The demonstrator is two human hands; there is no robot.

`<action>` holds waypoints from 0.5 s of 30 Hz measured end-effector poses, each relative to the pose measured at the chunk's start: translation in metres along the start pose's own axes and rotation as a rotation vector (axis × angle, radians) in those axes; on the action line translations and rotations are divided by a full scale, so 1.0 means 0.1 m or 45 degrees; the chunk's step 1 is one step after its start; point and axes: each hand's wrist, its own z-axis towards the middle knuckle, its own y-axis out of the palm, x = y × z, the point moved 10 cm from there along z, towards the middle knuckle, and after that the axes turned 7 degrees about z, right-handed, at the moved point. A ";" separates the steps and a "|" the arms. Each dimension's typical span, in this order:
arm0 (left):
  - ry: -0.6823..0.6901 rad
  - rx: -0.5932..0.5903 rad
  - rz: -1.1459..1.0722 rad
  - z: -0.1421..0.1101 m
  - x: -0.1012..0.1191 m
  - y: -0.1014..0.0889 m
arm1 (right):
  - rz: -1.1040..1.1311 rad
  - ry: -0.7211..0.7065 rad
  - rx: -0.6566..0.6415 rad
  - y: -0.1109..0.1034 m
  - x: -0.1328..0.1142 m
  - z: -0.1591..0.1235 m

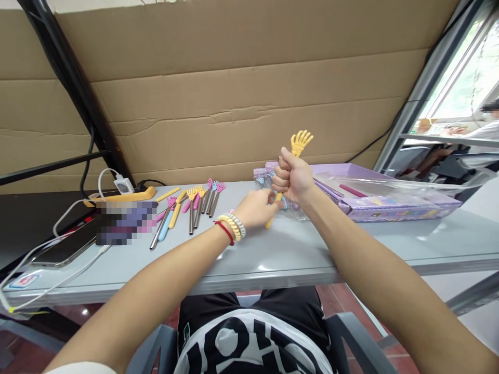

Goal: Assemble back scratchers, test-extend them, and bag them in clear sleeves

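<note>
My right hand point(293, 177) is clenched in a fist around a yellow stick with a small plastic hand on top point(299, 143), held upright above the grey table point(273, 254). My left hand point(257, 208) pinches the lower end of the same stick, just below the right fist. Clear plastic wrapping point(290, 210) lies under both hands. To the left, several more hand-topped sticks point(195, 208) in pink, yellow and blue, with metal shafts, lie in a loose row on the table.
A purple box point(374, 200) with clear film over it lies at the right. A phone point(66, 249), white cables, a charger point(123, 184) and a yellow power strip point(125, 196) sit at the left. Cardboard sheets stand behind. Another person sits far right.
</note>
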 end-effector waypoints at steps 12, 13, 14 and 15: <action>0.096 0.123 -0.316 -0.15 0.16 0.01 | -0.052 -0.192 -0.034 0.23 -0.39 -0.28; 0.109 0.110 -0.335 -0.15 0.17 0.02 | -0.050 -0.198 -0.034 0.23 -0.44 -0.27; 0.124 0.097 -0.357 -0.15 0.17 0.04 | -0.055 -0.196 -0.038 0.23 -0.49 -0.26; 0.139 0.085 -0.383 -0.15 0.18 0.06 | -0.068 -0.189 -0.046 0.24 -0.53 -0.25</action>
